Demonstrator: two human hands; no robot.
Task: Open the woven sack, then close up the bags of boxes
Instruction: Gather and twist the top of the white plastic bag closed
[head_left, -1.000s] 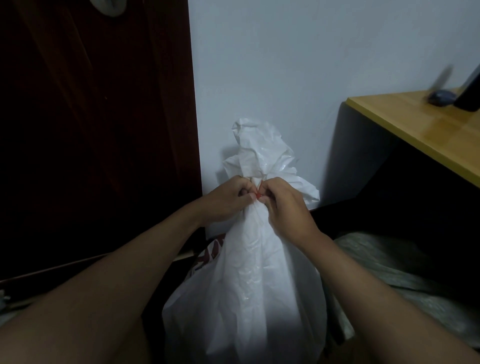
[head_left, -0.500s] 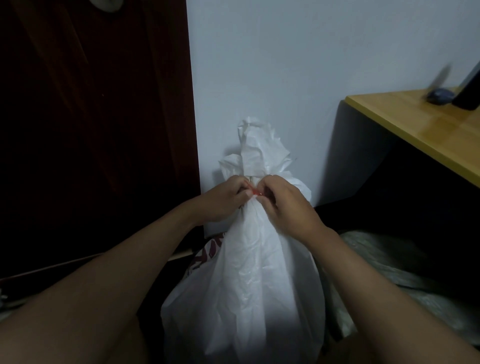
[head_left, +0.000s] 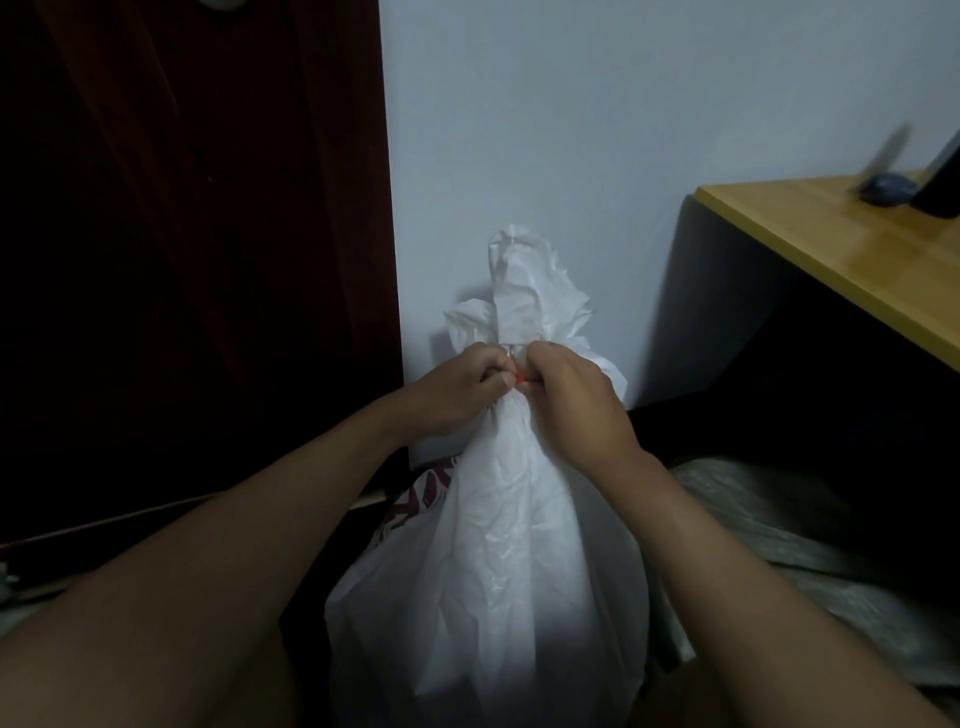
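Gripping the gathered neck of the white plastic bag at the centre of the frame, the left hand and right hand meet knuckle to knuckle, fingers curled and pinching a small red tie between them. The bag stands upright against the pale wall. A grey-green woven sack lies lower right, under the wooden desk.
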